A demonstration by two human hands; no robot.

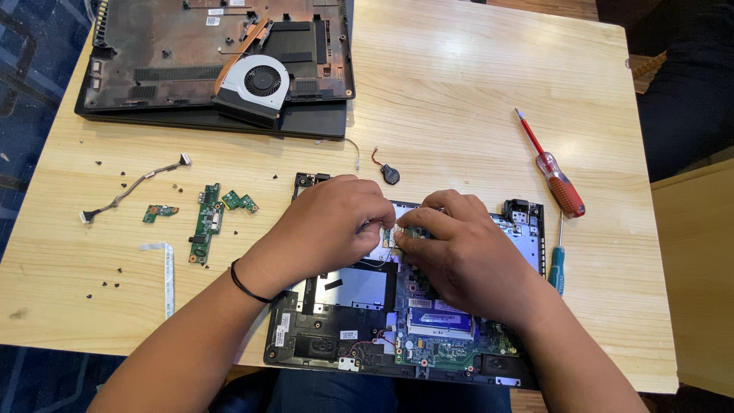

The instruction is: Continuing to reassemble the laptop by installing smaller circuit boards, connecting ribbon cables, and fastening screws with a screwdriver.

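Laptop base [367, 336], opened black chassis with green mainboard exposed, sits at the near bench edge. Both hands meet over its middle: left hand [336, 226] and right hand [459, 248], fingertips pressed together, pinching a small part on the board; what exactly is hidden. Risks, my read: a slip could tear a thin wire or connector; the chassis overhangs the pale wooden bench [459, 84] slightly, so a push could tip it. Loose tiny black screws [122, 177] scattered left could roll off. Red-handled screwdriver [554, 172] right, near the edge. Farther back, a second black laptop shell with round fan [260, 80].
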